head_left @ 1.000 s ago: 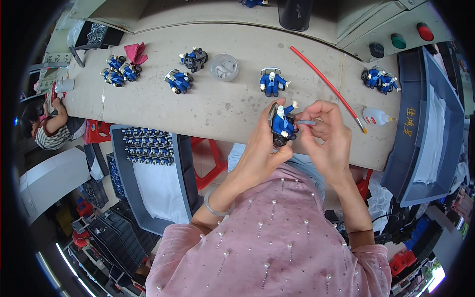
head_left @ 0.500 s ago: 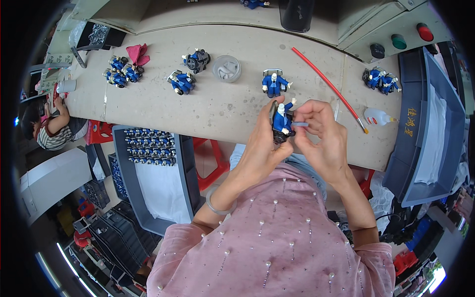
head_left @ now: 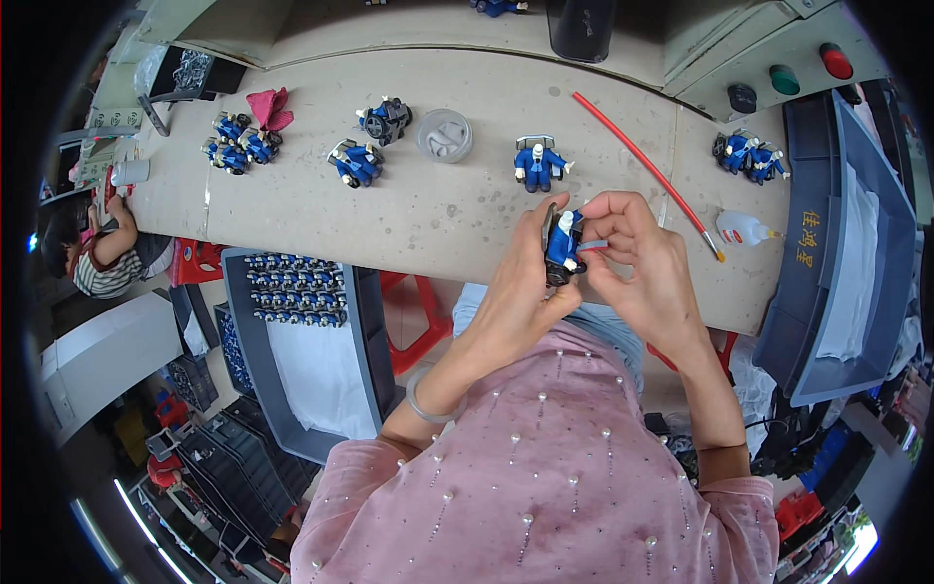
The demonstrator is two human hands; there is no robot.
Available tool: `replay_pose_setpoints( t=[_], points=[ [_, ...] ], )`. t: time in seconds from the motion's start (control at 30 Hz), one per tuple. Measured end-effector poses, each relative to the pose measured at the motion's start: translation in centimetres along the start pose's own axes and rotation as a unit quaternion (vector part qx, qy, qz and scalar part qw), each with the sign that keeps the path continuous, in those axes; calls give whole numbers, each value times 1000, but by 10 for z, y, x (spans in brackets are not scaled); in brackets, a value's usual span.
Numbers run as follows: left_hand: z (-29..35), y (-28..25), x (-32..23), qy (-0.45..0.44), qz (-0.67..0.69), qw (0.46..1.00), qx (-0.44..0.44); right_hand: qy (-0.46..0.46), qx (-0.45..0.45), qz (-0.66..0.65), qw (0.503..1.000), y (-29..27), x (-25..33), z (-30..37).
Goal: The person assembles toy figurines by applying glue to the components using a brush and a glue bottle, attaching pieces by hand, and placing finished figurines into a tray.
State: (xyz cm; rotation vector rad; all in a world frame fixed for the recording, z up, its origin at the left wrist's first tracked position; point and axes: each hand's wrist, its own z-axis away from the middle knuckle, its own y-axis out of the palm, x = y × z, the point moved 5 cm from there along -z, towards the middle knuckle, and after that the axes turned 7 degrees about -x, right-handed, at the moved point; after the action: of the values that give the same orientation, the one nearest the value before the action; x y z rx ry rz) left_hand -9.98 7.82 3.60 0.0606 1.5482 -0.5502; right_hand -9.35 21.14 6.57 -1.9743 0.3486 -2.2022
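Above the bench's near edge, my left hand (head_left: 516,292) is closed around a wheelchair figurine (head_left: 562,243), a white-headed seated figure in a blue suit with dark wheels. Between thumb and fingers, my right hand (head_left: 644,277) pinches a thin, pale grey-blue strip (head_left: 593,245). Its inner end is at the figurine's side; whether they touch I cannot tell. Just beyond my hands, a similar figurine (head_left: 538,164) sits upright on the bench. Left of that one stands a clear plastic cup (head_left: 421,138) holding pale strips.
More figurines (head_left: 355,163) sit on the bench, some beside a crumpled pink cloth (head_left: 271,108). To the right lie a red-handled brush (head_left: 637,156) and a small white bottle (head_left: 741,231). Grey bins flank me; the left bin (head_left: 365,321) holds rows of figurines. Another person (head_left: 102,255) sits far left.
The held figurine has shifted slightly right and turned a little, with its arm now less visible beside my right fingers. The strip stays pinched in my right hand.
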Motion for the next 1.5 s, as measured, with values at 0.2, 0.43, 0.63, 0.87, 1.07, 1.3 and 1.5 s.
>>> replay_pose_setpoints(
  t=[0.2,0.43,0.63,0.87,1.07,1.3,1.5],
  points=[
    [3,-1,8,-21,131,991,-5,71,-132,-145,978,-1,-18,1],
    [-2,0,5,-63,182,981,1,104,-85,-217,967,-11,-19,1],
    [1,-1,6,-37,102,994,-5,95,-55,-182,977,-2,-17,6],
    [1,-1,-1,12,-21,999,-20,-22,-54,-27,998,6,-5,8],
    [6,-1,7,-12,44,998,-32,24,-195,-102,975,5,-23,8],
    [-8,-4,9,-94,160,983,-6,102,-128,-189,968,-17,-23,-5],
    [-8,-11,1,8,66,997,-30,-6,-75,-43,996,-4,2,-4]
  ],
)
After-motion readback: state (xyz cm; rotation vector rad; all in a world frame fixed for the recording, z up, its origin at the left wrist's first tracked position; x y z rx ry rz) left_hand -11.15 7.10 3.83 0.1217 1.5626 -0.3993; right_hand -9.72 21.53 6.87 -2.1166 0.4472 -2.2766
